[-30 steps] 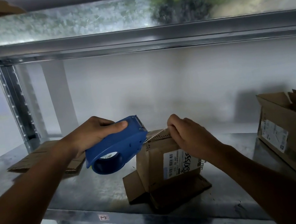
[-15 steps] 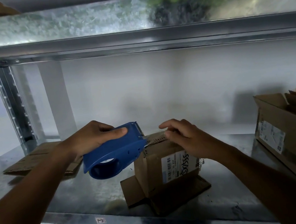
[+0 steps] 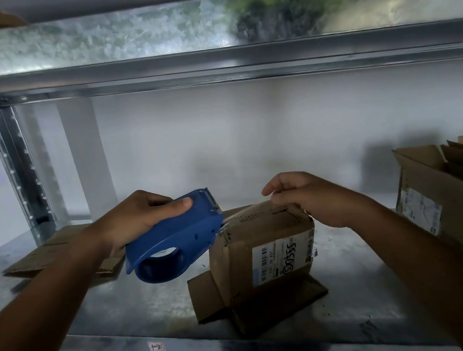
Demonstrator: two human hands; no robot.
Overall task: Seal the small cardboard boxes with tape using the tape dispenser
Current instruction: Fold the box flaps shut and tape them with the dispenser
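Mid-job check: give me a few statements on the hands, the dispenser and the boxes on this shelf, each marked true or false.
1. The left hand grips the blue tape dispenser. True.
2. The dispenser is set down. False: it is held above the shelf, its front end at the upper left edge of the small box.
3. The right hand is at the small box's top. True.
4. Every box in view is taped shut. False: the larger box at the right has its flaps open.

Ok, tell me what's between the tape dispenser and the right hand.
Head view: a strip of clear tape runs from the tape dispenser over the top of the small box toward the right hand.
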